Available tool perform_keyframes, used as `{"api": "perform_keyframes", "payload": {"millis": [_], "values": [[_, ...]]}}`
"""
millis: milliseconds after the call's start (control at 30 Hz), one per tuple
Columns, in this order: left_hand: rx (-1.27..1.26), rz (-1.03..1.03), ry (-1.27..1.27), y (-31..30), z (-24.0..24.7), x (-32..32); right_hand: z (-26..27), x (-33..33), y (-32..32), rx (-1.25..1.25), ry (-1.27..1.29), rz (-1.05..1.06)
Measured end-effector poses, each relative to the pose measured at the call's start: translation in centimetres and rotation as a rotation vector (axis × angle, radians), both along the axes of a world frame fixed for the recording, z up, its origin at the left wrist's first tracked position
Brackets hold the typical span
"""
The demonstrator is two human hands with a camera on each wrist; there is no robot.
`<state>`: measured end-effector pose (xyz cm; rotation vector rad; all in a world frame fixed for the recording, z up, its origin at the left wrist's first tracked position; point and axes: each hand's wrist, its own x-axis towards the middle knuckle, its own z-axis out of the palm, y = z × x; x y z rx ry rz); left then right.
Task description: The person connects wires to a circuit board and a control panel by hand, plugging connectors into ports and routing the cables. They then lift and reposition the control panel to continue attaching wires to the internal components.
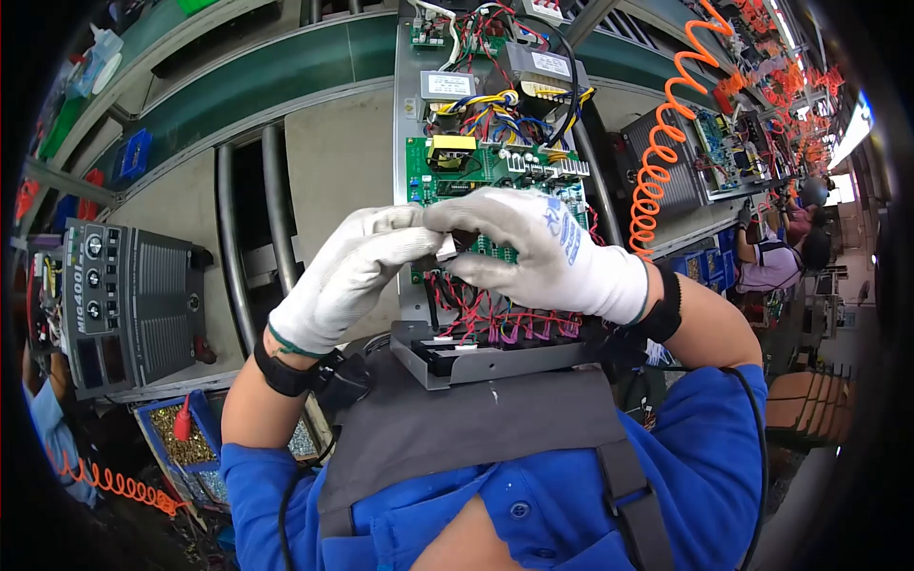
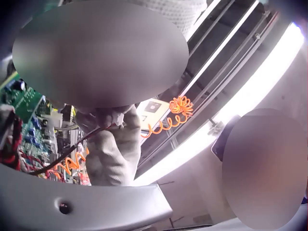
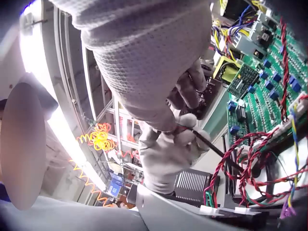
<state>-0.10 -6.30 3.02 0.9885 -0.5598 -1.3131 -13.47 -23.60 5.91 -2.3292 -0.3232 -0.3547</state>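
Note:
Both gloved hands meet above the green circuit board [image 1: 419,167]. My left hand [image 1: 347,271] pinches the end of a thin black cable [image 3: 211,147] with its thumb and fingers. My right hand [image 1: 533,243] grips the same end from the other side, its fingers bent over it. A small white connector [image 1: 446,249] shows between the fingertips. From the hands the cable runs down to a bundle of red wires [image 1: 466,309] at the near end of the open unit. Part of the grip is hidden behind the gloves.
Transformers [image 1: 447,86] with coloured wires sit at the unit's far end. A grey bent metal panel [image 1: 490,366] forms its near edge. Grey welder cases [image 1: 133,295] stand on either side. An orange coiled hose [image 1: 657,162] hangs at right; screw bins [image 1: 181,428] are lower left.

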Motion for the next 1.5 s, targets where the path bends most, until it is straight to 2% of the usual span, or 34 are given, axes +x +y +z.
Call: {"api": "perform_keyframes", "payload": {"millis": [33, 67, 133, 200, 300, 367, 400, 500, 600, 733, 933, 1000, 1200, 1333, 1400, 1467, 1500], "values": [[0.016, 0.005, -0.009, -0.2, 0.4, -0.1, -0.9, 0.0, 0.1, 0.152, 0.012, -0.042], [0.011, 0.005, -0.006, -0.4, 0.0, 0.1, -1.0, -0.2, -0.1, 0.147, 0.015, -0.043], [0.05, -0.059, -0.233, -0.7, -1.8, 0.7, -1.2, -0.7, -0.4, 0.093, 0.11, -0.111], [0.088, -0.058, -0.318, -0.6, -2.7, 0.6, -1.9, -0.5, -0.4, 0.122, 0.052, -0.12], [0.17, 0.092, -0.527, -0.1, -3.5, 0.5, -0.6, -0.4, -0.3, 0.021, 0.173, -0.203], [0.179, 0.168, -0.5, 0.9, -4.7, 1.2, 0.4, 0.1, -0.3, -0.275, 0.678, -0.111], [0.19, 0.239, -0.479, 1.5, -5.2, 1.5, 0.0, 0.1, -0.3, -0.277, 0.683, -0.112], [0.207, 0.231, -0.39, 2.9, -6.1, 1.1, -1.4, 0.3, -0.2, -0.415, 0.611, -0.016], [0.235, 0.228, -0.357, 3.8, -6.7, 0.5, -1.6, 0.8, -0.1, -0.492, 0.738, -0.002], [0.252, 0.218, -0.314, 4.2, -7.9, 0.1, -2.0, 1.2, 0.0, -0.46, 0.782, -0.022], [0.261, 0.137, -0.239, 4.1, -8.6, -0.3, -2.0, 1.6, -0.1, -0.488, 0.7, 0.013], [0.27, 0.122, -0.241, 4.0, -8.5, -0.1, -1.5, 2.3, 0.2, -0.549, 0.842, 0.022], [0.303, 0.059, -0.312, 3.9, -8.5, -0.1, -2.5, 2.2, 0.2, -0.612, 0.826, 0.0], [0.302, 0.073, -0.361, 4.2, -7.9, -0.9, -1.9, 2.1, -0.2, -0.547, 0.843, -0.052], [0.266, 0.092, -0.429, 5.4, -6.9, -1.2, -1.1, 2.4, -1.0, -0.383, 0.966, -0.106], [0.096, 0.04, -0.718, 6.9, -4.6, -1.4, 0.2, 1.2, -2.7, -0.094, 0.836, -0.096], [-0.056, -0.025, -0.82, 7.6, -4.1, -0.8, 0.9, 0.1, -4.1, -0.115, 0.609, -0.111]]}}
